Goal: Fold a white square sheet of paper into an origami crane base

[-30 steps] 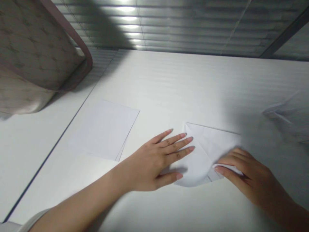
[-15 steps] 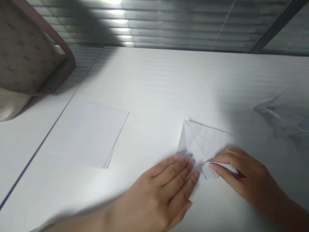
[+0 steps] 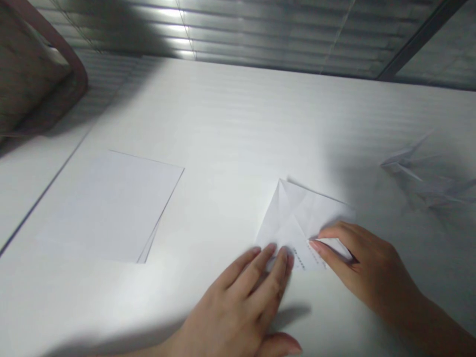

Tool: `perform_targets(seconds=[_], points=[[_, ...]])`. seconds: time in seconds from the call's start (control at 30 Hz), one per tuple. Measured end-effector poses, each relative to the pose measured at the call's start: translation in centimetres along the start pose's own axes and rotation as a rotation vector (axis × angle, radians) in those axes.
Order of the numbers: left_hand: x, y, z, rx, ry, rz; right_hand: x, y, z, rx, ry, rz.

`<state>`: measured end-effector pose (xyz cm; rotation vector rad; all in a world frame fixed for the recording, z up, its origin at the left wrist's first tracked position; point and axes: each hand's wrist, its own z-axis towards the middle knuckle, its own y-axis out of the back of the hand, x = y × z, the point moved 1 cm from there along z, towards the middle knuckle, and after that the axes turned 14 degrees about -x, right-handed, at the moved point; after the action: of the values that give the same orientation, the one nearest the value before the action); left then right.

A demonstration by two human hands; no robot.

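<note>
Your R hand [image 3: 368, 270] is nearly closed, thumb & index finger pinching a turned-up flap [image 3: 336, 244] at the near R part of the folded sheet [image 3: 293, 210]. Your L hand [image 3: 247, 292] is open, palm down, fingers slightly apart, tips on the folded sheet's near L edge; its thumb sits off the paper, nearer you. The folded sheet lies on the white table [image 3: 230, 124], btwn your hands, one corner pointing away. Creases run from that corner; small print [image 3: 298, 259] shows near its closest edge, too blurry to read.

For a clean fold, I'd bear down evenly w/ the L fingertips so the sheet can't skid, & pinch lightly, as thin paper would prob. crumple. Line the flap's edge up w/ the crease before pressing, then smooth from the pinched tip outward. Stay clear of the far corner, where layers could shift.

Farther out: L of the folded sheet, well apart, a flat stack of paper [image 3: 119, 203], edges a bit off. R of it & farther away, pointed paper shapes [image 3: 405, 158], blurred, no. unclear. Far L, part of a bag [image 3: 33, 74]. Beyond it, past the table's far edge, blinds [image 3: 260, 29].
</note>
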<state>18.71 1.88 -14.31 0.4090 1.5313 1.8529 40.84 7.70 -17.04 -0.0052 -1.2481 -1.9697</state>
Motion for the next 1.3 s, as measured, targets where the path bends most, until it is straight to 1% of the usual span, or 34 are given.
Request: perform_targets(seconds=[0.13,0.27,0.47,0.53,0.6,0.63,0.67,0.7,0.73,0.8,0.87,0.93,0.97,1.0,1.03,1.13,1.3], points=[[-0.1,0.0,0.0,0.011,0.0,-0.005,0.0,0.0,0.1,0.006,-0.001,-0.012],[-0.2,-0.3,-0.2,0.026,0.015,0.009,0.0,0.0,0.1,-0.005,0.008,-0.013],[-0.5,-1.1,-0.8,-0.027,-0.025,0.043,0.2,-0.1,0.2,0.017,-0.006,-0.039],[-0.7,-1.1,-0.7,-0.034,-0.032,0.065,0.3,0.3,0.0,-0.031,-0.018,-0.083],[-1.0,-0.9,-0.5,-0.042,-0.034,0.081,0.7,0.9,-0.2,-0.085,0.063,-0.125],[-1.0,-0.8,-0.5,-0.026,-0.023,0.088,0.9,1.1,-0.3,-0.073,0.167,-0.135],[-1.1,-0.7,-0.4,-0.024,-0.028,0.089,1.1,1.2,-0.5,0.008,0.296,-0.096],[-1.1,-0.6,-0.3,-0.014,-0.033,0.088,1.2,1.4,-0.7,0.011,0.383,-0.052],[-1.1,-0.5,-0.3,-0.009,-0.041,0.089,1.3,1.3,-0.8,0.057,0.411,-0.023],[-1.1,-0.4,-0.3,-0.011,-0.057,0.088,1.4,1.0,-0.9,0.12,0.391,0.032],[-1.3,-0.5,-0.4,-0.032,-0.04,0.083,1.5,0.7,-0.8,0.144,0.35,0.082],[-1.6,-0.8,-0.6,-0.082,-0.004,0.07,1.6,0.4,-0.6,0.122,0.329,0.115],[-1.9,-0.9,-0.7,-0.146,0.019,0.061,1.6,0.4,-0.5,0.105,0.325,0.125],[-2.1,-1.1,-0.8,-0.172,0.014,0.056,1.7,0.4,-0.4,0.094,0.324,0.133],[-2.4,-1.3,-0.9,-0.181,-0.02,0.044,1.7,0.4,-0.2,0.087,0.325,0.137],[-2.7,-1.6,-1.0,-0.151,-0.027,0.095,2.0,0.4,0.0,0.082,0.33,0.137],[-2.2,-1.2,-0.7,-0.028,-0.039,0.151,2.4,0.1,-0.2,0.071,0.31,0.093]])
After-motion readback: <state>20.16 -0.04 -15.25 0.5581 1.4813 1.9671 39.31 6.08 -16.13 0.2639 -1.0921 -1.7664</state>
